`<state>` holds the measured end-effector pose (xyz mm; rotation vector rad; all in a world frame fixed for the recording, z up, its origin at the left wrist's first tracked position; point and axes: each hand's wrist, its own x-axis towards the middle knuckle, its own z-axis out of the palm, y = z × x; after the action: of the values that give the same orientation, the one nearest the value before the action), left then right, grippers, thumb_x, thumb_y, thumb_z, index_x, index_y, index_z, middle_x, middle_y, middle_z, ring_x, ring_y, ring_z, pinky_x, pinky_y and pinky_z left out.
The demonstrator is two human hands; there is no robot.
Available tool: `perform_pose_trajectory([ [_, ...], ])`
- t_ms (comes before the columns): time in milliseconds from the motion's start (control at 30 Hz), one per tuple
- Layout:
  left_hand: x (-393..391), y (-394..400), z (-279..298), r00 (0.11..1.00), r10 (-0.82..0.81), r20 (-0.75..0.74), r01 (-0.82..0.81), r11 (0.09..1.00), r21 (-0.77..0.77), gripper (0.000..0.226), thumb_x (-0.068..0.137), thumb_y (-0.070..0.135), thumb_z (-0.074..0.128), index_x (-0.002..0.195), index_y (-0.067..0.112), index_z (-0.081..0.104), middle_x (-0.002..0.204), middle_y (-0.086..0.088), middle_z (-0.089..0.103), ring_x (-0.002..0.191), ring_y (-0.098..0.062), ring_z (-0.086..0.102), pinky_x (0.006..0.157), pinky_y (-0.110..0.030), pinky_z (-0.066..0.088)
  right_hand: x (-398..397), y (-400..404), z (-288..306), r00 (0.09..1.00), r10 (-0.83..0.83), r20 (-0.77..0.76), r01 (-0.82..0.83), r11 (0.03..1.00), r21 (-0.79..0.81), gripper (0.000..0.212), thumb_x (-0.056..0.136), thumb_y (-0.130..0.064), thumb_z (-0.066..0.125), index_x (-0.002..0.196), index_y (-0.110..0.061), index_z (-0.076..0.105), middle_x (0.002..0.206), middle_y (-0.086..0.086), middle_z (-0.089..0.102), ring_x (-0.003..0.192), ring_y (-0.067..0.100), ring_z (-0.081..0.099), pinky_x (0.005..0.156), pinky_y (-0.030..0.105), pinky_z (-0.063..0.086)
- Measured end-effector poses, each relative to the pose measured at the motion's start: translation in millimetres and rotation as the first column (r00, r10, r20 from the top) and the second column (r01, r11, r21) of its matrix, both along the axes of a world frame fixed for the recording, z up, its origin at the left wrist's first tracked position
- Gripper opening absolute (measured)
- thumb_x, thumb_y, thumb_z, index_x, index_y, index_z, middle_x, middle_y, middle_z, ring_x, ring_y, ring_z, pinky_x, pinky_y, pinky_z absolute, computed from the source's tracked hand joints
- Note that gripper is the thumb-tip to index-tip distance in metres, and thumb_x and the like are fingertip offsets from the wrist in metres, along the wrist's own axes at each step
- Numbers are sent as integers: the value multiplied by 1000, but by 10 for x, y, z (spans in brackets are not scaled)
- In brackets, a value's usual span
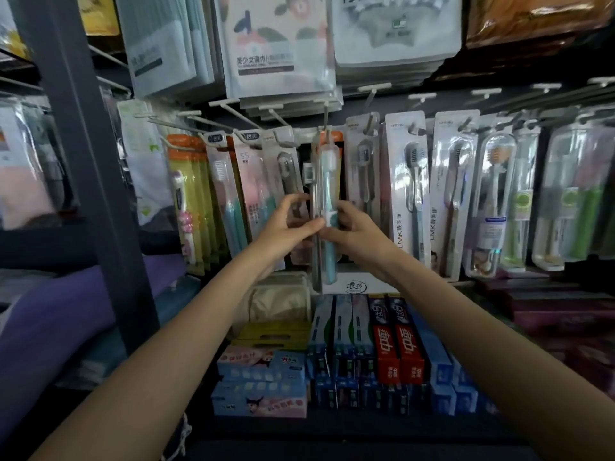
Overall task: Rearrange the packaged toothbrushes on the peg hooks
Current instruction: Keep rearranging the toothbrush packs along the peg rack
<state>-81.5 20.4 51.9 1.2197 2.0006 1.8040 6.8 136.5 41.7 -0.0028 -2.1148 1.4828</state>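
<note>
A clear pack with a teal toothbrush (327,181) hangs edge-on from a white peg hook (325,111) at the middle of the display. My left hand (289,224) pinches the pack's left edge at mid-height, thumb in front. My right hand (354,227) grips its right side at the same height. Left of it hang a pink pack (253,181) and orange-topped yellow packs (191,201). To the right hang LMK packs (407,188) with dark-bristled brushes.
Toothpaste boxes (396,347) stand on the shelf below, with pink-and-blue cartoon boxes (261,380) to their left. Large flat packets (279,44) hang above the hooks. A dark metal upright (90,161) rises at the left. Green-brush packs (572,197) hang far right.
</note>
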Motion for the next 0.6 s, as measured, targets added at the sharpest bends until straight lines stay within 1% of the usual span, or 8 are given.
perform_pose_trajectory([
  [67, 1, -26, -35, 999, 45, 3, -45, 999, 14, 52, 78, 20, 71, 120, 26, 40, 110, -5, 59, 97, -15, 61, 69, -21, 54, 32, 8, -41, 1000, 20, 21, -20, 1000, -7, 41, 88, -7, 59, 127, -6, 46, 116, 11, 60, 110, 22, 57, 95, 36, 48],
  [133, 37, -49, -37, 990, 122, -66, -121, 993, 12, 51, 77, 23, 72, 117, 23, 40, 100, 3, 58, 90, -8, 59, 63, -16, 52, 49, -22, -69, 1000, 21, 18, -21, 1000, 5, 24, 88, -7, 59, 111, -10, 54, 107, 9, 63, 103, 21, 60, 92, 34, 49],
  [233, 33, -94, -17, 965, 221, -141, -219, 975, 24, 28, 77, 28, 72, 94, 21, 52, 87, 8, 59, 84, -8, 59, 68, -23, 52, 49, -88, -74, 998, -41, -53, 46, 994, 97, 17, 87, -9, 60, 104, -8, 55, 101, 10, 63, 95, 18, 61, 87, 35, 50],
  [300, 40, -148, -1, 962, 220, -159, -216, 975, 44, 18, 76, 27, 73, 77, 25, 55, 77, 8, 60, 77, -8, 59, 62, -21, 47, 25, -122, -87, 994, -73, -86, 87, 982, 169, 28, 86, -12, 62, 111, -5, 52, 105, 12, 63, 97, 20, 61, 88, 37, 51],
  [367, 34, -207, -4, 960, 211, -187, -205, 977, 52, 20, 78, 24, 72, 70, 24, 54, 70, 9, 58, 67, -4, 56, 57, -16, 41, 7, -156, -100, 993, -87, -80, 100, 980, 170, 45, 85, -17, 64, 124, -5, 45, 112, 9, 61, 102, 18, 61, 91, 35, 51],
  [433, 33, -268, -4, 958, 212, -194, -208, 977, 44, 16, 79, 26, 70, 73, 18, 58, 72, 3, 60, 69, -8, 57, 60, -19, 42, 2, -165, -112, 991, -117, -69, 125, 983, 135, 62, 85, -19, 65, 136, -7, 33, 120, 7, 59, 101, 14, 62, 91, 33, 51],
  [533, 22, -331, -3, 959, 210, -189, -211, 977, 16, 29, 80, 33, 69, 85, 5, 62, 83, -9, 63, 76, -15, 59, 67, -25, 46, 30, -163, -134, 981, -164, -106, 175, 978, 111, 66, 86, -14, 63, 140, -13, 26, 116, 5, 58, 85, 9, 64, 82, 26, 54],
  [600, 25, -368, 12, 961, 203, -188, -205, 979, 11, 19, 81, 31, 69, 77, 14, 60, 74, 2, 61, 68, -6, 56, 59, -15, 44, 55, -161, -152, 967, -197, -160, 223, 962, 161, 66, 86, -9, 62, 141, -15, 24, 111, 6, 59, 81, 11, 65, 73, 16, 54],
])
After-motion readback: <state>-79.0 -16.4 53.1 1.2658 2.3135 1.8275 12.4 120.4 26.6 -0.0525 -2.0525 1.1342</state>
